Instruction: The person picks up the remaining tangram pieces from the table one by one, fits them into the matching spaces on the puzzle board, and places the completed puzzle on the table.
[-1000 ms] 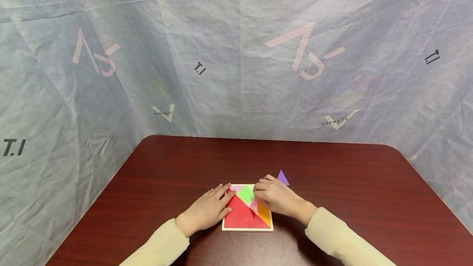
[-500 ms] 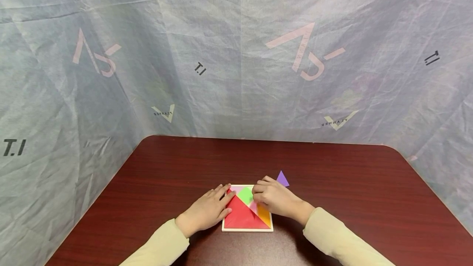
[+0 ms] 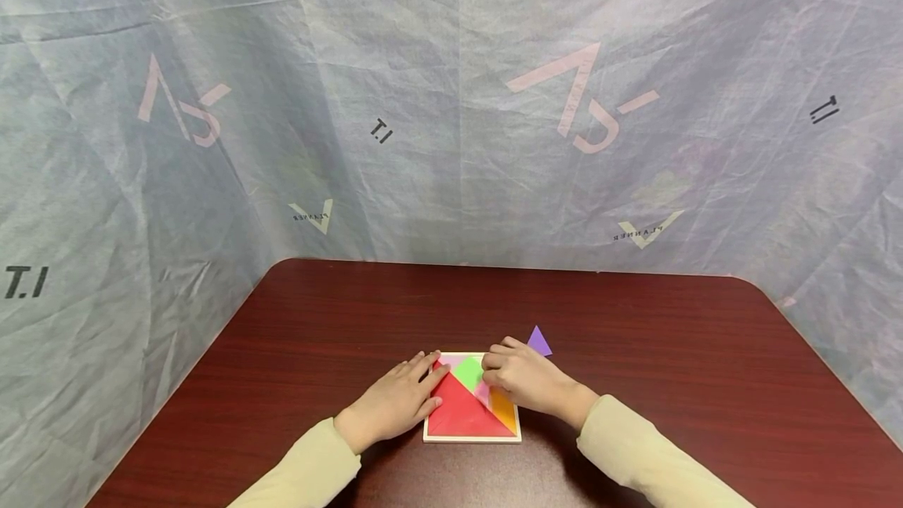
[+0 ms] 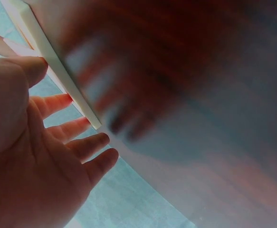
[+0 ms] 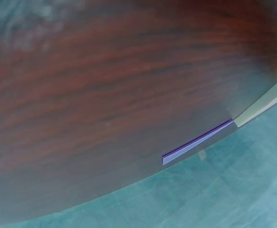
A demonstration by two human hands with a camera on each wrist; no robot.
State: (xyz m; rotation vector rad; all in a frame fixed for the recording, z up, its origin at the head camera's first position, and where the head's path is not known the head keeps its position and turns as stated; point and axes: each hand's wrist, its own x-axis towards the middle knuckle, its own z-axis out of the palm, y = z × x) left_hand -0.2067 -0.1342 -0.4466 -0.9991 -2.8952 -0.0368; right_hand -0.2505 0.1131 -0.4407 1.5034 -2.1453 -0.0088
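A square tangram tray (image 3: 473,439) with a pale frame lies on the table, holding flat coloured pieces. Red (image 3: 462,411) fills its near-left half; a green piece (image 3: 468,372), a pink piece (image 3: 482,393) and an orange piece (image 3: 503,412) show beyond it. My left hand (image 3: 397,402) rests on the tray's left side, fingers spread; the left wrist view shows its fingertips at the frame (image 4: 57,71). My right hand (image 3: 525,376) bends its fingers over the far-right part, beside the green and pink pieces. Whether they pinch a piece is hidden.
A purple triangle (image 3: 540,342) lies on the table just beyond the right hand, outside the tray; the right wrist view shows the purple piece (image 5: 197,142) edge-on. The dark red table (image 3: 339,312) ends at a grey cloth backdrop (image 3: 451,179).
My right hand has shifted slightly left over the tray, and the shadow on the red area has shrunk. The left hand, tray and purple triangle stay put.
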